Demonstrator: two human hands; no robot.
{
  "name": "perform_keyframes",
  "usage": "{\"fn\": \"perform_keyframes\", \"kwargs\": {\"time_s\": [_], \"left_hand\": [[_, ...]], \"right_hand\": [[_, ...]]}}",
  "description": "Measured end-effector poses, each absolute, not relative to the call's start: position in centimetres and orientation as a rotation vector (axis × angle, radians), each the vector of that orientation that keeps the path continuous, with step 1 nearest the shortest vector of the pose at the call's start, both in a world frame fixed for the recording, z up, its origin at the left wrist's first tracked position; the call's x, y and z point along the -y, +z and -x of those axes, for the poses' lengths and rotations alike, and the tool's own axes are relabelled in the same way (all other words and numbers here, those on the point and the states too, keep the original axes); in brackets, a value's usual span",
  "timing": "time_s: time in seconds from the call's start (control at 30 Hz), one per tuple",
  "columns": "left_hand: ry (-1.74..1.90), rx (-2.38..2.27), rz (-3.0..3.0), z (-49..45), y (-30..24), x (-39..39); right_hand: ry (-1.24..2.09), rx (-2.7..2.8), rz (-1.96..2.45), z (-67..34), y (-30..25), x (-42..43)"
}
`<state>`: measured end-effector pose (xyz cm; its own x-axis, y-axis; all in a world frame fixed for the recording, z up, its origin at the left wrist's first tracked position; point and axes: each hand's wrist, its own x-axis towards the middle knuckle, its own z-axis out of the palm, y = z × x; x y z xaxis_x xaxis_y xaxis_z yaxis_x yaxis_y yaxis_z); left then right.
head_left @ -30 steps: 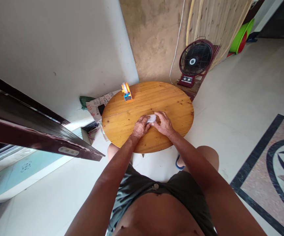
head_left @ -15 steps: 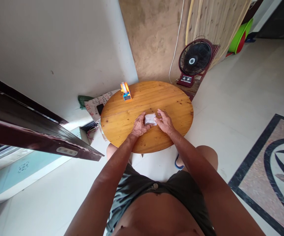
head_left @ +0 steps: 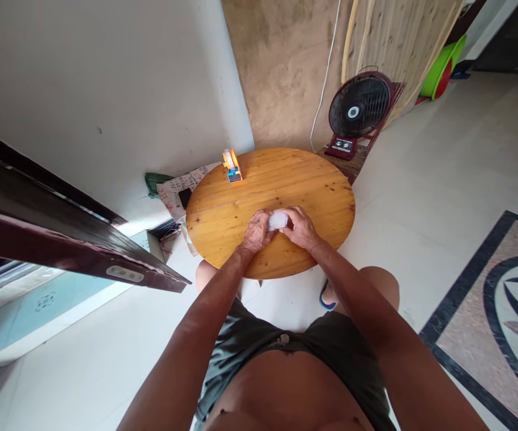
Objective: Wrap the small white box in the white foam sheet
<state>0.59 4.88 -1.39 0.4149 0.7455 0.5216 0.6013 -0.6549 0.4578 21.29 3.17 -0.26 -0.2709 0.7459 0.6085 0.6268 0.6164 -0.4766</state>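
Observation:
A small whitish, wrapped-looking block [head_left: 277,221] is held between my two hands, over the near half of the oval wooden table [head_left: 304,173]. My left hand [head_left: 258,231] closes on its left side, fingers curled behind it. On the opposite side, my right hand [head_left: 301,227] grips the right end between thumb and fingers. What the block is made of or contains, I cannot make out. Toward the table's far left edge stands an orange and blue tape dispenser [head_left: 232,166], out of reach of both hands.
A dark red fan [head_left: 360,108] stands beyond the table's far right edge. At the left, a dark door edge [head_left: 151,272] juts toward the table. Printed cardboard [head_left: 173,194] with a black phone-like object [head_left: 185,197] lies by the wall.
My right hand's fingers, earlier spread beside the block, have closed on its right end. The block looks slightly turned between my hands. The camera view has shifted a little.

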Motion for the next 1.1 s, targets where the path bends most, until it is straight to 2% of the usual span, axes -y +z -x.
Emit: {"fn": "perform_keyframes", "kwargs": {"time_s": [0.3,0.53,0.87,1.1], "left_hand": [[1.047,-1.189,-2.45,-0.6,-1.1,-4.5],[0.905,-1.232,-2.146,-0.5,-0.8,-4.9],[0.963,-1.239,-2.1,0.5,-0.8,-3.9],[1.01,-1.235,-2.045,0.7,-1.1,-3.4]], "right_hand": [[0.111,2.045,1.146,-21.2,0.1,-2.0],[0.208,2.027,1.191,-21.5,-0.4,-2.8],[0.422,1.917,1.095,-23.8,-0.8,-2.3],[0.311,1.954,1.133,-23.4,-0.5,-2.1]]}}
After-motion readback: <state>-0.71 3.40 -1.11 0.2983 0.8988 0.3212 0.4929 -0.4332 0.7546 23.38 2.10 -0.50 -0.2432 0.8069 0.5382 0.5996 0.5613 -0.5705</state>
